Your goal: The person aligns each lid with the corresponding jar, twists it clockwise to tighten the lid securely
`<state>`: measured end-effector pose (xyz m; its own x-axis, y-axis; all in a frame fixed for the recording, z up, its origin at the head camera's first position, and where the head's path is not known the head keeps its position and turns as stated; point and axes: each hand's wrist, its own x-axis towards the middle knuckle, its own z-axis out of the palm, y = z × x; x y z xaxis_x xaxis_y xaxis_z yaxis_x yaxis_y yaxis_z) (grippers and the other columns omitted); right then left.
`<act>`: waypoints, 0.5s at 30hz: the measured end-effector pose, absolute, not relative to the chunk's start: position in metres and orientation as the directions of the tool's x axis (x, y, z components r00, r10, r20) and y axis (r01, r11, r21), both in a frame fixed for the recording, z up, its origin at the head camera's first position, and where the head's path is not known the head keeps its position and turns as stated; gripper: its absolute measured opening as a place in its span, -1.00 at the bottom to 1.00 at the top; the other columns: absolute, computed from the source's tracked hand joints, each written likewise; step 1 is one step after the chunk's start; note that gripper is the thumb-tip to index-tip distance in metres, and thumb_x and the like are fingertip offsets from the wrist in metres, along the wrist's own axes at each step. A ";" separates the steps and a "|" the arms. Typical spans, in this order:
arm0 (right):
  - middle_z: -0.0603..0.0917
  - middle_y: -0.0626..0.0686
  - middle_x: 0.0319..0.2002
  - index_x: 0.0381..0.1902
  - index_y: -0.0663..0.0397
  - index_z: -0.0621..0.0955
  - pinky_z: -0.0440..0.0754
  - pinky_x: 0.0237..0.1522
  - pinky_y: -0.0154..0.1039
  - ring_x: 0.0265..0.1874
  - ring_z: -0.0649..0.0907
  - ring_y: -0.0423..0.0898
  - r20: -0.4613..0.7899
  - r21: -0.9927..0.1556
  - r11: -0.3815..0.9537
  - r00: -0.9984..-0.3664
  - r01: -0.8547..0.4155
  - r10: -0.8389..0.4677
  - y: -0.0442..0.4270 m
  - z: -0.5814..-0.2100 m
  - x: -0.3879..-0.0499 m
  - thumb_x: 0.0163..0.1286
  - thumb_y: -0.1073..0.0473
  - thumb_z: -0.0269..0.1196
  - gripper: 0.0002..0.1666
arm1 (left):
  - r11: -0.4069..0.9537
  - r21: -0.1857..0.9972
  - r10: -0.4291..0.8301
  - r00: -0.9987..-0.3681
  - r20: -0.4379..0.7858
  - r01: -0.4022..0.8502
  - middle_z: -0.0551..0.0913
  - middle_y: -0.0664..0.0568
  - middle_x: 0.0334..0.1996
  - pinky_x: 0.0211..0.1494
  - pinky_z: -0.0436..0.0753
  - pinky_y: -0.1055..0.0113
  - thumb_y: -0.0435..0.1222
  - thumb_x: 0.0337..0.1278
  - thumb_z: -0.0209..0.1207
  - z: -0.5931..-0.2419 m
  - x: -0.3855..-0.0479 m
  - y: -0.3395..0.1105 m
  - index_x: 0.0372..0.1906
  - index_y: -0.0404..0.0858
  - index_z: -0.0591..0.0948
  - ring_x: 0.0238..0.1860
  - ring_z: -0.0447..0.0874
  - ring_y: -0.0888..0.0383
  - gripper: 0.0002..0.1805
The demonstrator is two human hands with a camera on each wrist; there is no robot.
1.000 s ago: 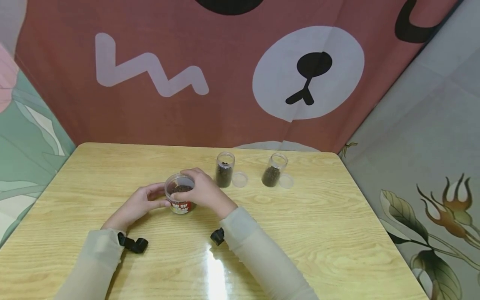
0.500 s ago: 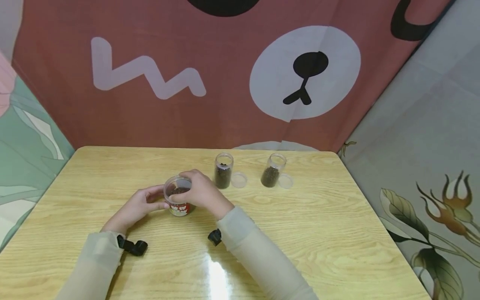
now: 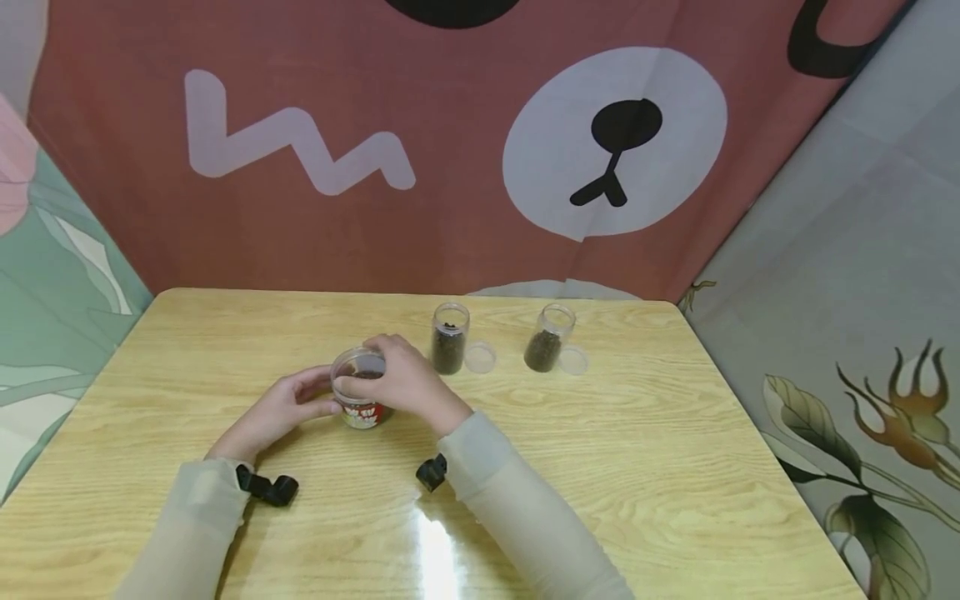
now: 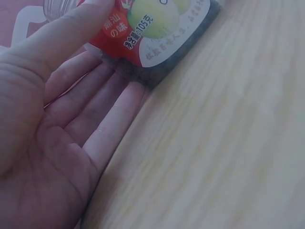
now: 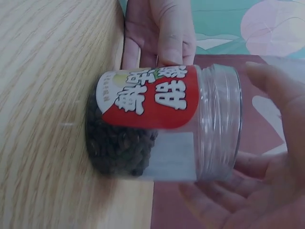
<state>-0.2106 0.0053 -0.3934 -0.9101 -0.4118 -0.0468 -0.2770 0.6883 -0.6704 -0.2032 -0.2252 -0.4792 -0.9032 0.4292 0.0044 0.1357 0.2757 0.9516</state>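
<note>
A clear plastic jar (image 3: pixel 363 414) with a red label and dark seeds stands on the table between both hands. My left hand (image 3: pixel 281 412) holds its left side, thumb on the label (image 4: pixel 143 33) and fingers behind in the left wrist view. Over the jar's top reaches my right hand (image 3: pixel 408 379). In the right wrist view, the right thumb (image 5: pixel 269 81) is just off the rim of the jar (image 5: pixel 152 102), and the other fingers (image 5: pixel 209 202) lie loosely along its far side. Whether a clear lid sits on the rim, I cannot tell.
Two more clear jars of dark seeds stand uncovered toward the back: one nearer jar (image 3: pixel 448 346) and another jar (image 3: pixel 546 346) further right. Clear round lids lie beside them, a left lid (image 3: pixel 480 357) and a right lid (image 3: pixel 573 361). A printed curtain (image 3: pixel 337 233) hangs behind the table.
The right thumb shifts slightly over the jar's mouth. The left hand and the jar stay in place; the whole view sways a little.
</note>
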 end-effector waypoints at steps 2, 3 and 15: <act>0.55 0.04 0.25 0.40 0.02 0.46 0.62 0.04 -0.16 0.07 0.60 -0.09 -0.047 -0.663 0.699 -0.918 -0.266 -0.394 0.003 -0.392 -0.211 0.23 -0.35 0.40 -0.07 | 0.276 0.952 0.427 -0.904 0.003 0.134 0.44 -0.24 0.39 0.24 0.44 0.52 -0.25 0.33 0.31 -0.479 -0.204 -0.225 0.47 -0.35 0.36 0.41 0.33 -0.23 -0.32; 0.56 0.03 0.23 0.40 0.02 0.46 0.62 0.03 -0.17 0.05 0.61 -0.10 -0.050 -0.653 0.711 -0.922 -0.261 -0.384 0.001 -0.392 -0.211 0.22 -0.35 0.41 -0.07 | 0.278 0.951 0.425 -0.905 0.000 0.131 0.45 -0.23 0.39 0.23 0.44 0.53 -0.24 0.33 0.31 -0.479 -0.204 -0.225 0.46 -0.34 0.37 0.41 0.34 -0.23 -0.32; 0.57 0.00 0.10 0.31 -0.02 0.50 0.63 -0.06 -0.18 -0.06 0.60 -0.13 -0.119 -0.588 0.784 -0.937 -0.200 -0.328 -0.013 -0.382 -0.210 0.19 -0.25 0.48 -0.16 | 0.308 0.946 0.397 -0.917 -0.029 0.103 0.48 -0.19 0.38 0.41 0.37 -0.07 -0.18 0.29 0.35 -0.478 -0.204 -0.224 0.44 -0.32 0.41 0.41 0.36 -0.19 -0.30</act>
<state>-0.2104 -0.0128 -0.3820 -0.9371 -0.3283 -0.1185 -0.2003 0.7839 -0.5877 -0.2038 -0.2242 -0.4775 -0.9174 0.3969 -0.0293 0.1033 0.3084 0.9456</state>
